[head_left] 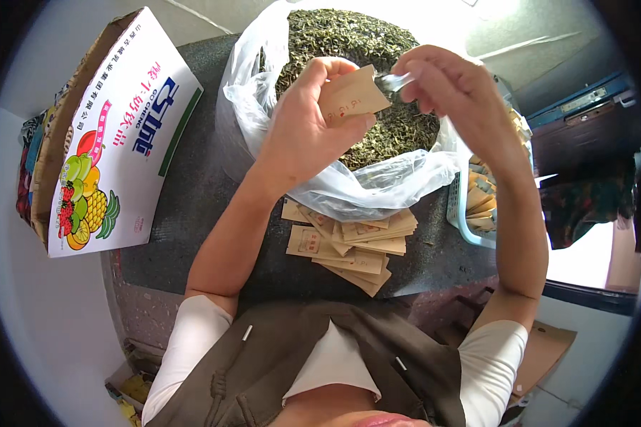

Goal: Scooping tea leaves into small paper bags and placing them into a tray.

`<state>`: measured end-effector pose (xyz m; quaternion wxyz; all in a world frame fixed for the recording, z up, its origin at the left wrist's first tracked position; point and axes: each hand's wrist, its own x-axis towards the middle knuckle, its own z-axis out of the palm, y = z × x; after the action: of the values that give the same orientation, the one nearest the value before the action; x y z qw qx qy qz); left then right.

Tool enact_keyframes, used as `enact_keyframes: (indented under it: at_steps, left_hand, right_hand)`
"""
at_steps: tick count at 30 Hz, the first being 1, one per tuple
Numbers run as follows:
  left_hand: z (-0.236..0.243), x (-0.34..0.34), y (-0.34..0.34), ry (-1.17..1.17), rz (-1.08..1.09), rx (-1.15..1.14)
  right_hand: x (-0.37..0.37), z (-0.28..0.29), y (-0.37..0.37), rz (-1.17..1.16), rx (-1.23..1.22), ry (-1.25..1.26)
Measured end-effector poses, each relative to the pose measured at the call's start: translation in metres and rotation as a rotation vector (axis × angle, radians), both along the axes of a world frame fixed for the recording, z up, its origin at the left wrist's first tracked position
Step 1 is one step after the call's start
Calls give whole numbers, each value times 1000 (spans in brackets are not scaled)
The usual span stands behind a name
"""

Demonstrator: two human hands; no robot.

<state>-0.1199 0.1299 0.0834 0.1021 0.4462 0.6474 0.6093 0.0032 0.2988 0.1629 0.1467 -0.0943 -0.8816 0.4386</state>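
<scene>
My left hand (308, 124) is closed round a small brown paper packet (354, 94), which lies tilted across the fingers with its mouth toward the right. My right hand (454, 89) pinches a small pale, shiny utensil (394, 81), perhaps a spoon, right at that mouth; fingers and glare obscure its shape. Both hands are above a large clear plastic bag (243, 107), rolled open and full of dried green leaves (349, 34). Below the bag, a loose pile of flat brown paper packets (356, 249) lies on the dark tabletop (185, 185).
At the right, beyond my right forearm, a light blue plastic basket (457, 206) holds several brown packets (480, 201). A white cardboard box (124, 135) printed with fruit stands at the left. Dark cabinetry (584, 103) is on the far right.
</scene>
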Motion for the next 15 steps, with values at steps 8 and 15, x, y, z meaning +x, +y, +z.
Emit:
enact_keyframes:
  at_steps: [8, 15]
  left_hand:
    - [0, 0, -1, -114, -1, 72]
    - [-2, -2, -1, -122, -4, 117]
  right_hand:
    - [9, 22, -16, 187, 457, 189]
    - [9, 13, 17, -64, 296, 230]
